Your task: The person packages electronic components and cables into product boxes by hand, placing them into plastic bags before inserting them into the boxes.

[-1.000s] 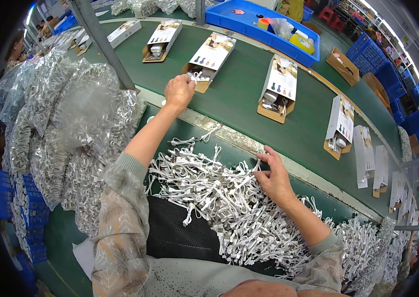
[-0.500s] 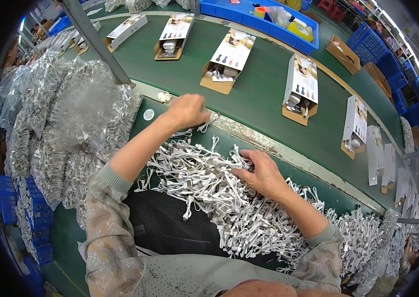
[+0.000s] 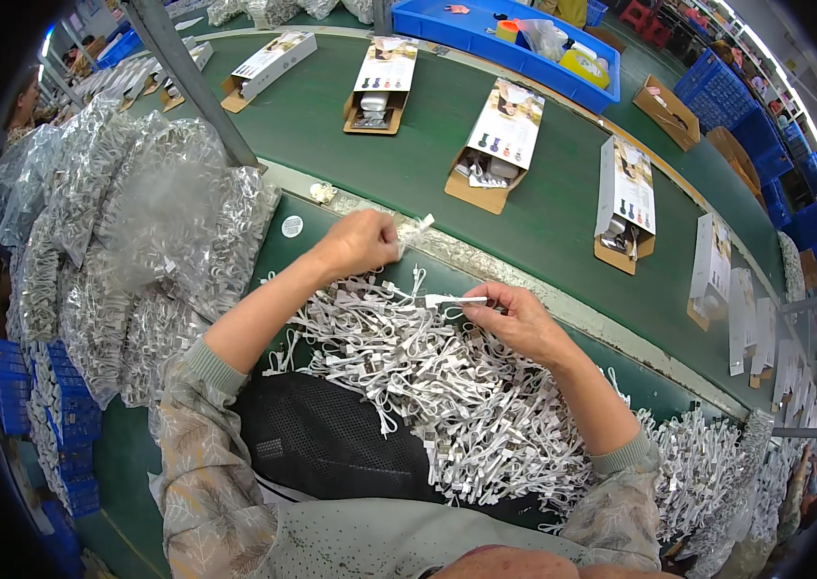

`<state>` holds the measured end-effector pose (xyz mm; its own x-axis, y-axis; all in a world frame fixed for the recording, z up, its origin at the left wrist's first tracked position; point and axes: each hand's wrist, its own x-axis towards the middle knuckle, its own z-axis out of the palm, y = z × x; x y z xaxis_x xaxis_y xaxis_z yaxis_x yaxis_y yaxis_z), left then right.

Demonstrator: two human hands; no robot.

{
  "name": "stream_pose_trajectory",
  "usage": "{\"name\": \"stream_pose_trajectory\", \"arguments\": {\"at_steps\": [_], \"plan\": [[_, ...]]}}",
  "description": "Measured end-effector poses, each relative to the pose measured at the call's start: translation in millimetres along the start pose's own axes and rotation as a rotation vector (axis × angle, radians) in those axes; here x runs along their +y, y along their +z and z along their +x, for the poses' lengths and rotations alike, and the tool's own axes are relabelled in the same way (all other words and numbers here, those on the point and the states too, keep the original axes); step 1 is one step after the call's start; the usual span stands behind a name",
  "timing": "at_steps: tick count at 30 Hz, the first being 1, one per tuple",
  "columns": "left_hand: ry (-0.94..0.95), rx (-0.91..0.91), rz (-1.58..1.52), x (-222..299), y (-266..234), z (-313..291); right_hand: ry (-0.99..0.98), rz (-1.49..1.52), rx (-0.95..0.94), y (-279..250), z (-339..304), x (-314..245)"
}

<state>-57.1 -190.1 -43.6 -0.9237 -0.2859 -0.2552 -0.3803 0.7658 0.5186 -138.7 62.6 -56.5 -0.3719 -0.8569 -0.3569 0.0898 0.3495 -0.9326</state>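
A large heap of short white charging cables (image 3: 485, 415) lies in front of me. My left hand (image 3: 362, 241) is closed on a white cable (image 3: 416, 230) beside the belt's metal rail, its fingertips turned away from view. Just above the heap, my right hand (image 3: 516, 323) pinches another white cable (image 3: 456, 301) between thumb and fingers. Beyond the rail, an opened white printed box (image 3: 500, 135) stands on the green belt, white cable and other contents showing at its near end. Another such box (image 3: 627, 193) is to its right.
Bulging clear plastic bags of cables (image 3: 138, 232) are piled at the left, by a grey metal post (image 3: 186, 77). A black mesh bag (image 3: 321, 439) lies against the heap's near side. The pale rail (image 3: 485, 259) edges the green belt (image 3: 312, 125). A blue tray (image 3: 456, 24) stands beyond.
The boxes on the belt have shifted to the right. My right hand has lifted a cable off the heap. My left hand has come slightly lower, its cable now sticking out over the rail.
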Motion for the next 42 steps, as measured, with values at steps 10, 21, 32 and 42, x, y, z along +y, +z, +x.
{"name": "stream_pose_trajectory", "arguments": {"at_steps": [10,21,32,42], "plan": [[-0.183,0.365,0.004,-16.7,-10.7,133.2,0.011,-0.135,0.02,9.1,15.4,27.2],[0.16,0.255,-0.184,5.9,-0.3,111.1,-0.014,-0.227,0.031,10.8,13.1,13.1],[0.274,-0.237,0.231,46.6,34.2,-70.8,-0.261,-0.55,0.21,24.7,-8.1,4.1],[0.292,-0.242,0.264,64.5,28.0,-59.7,-0.075,0.047,-0.05,15.8,-17.0,-6.8]]}}
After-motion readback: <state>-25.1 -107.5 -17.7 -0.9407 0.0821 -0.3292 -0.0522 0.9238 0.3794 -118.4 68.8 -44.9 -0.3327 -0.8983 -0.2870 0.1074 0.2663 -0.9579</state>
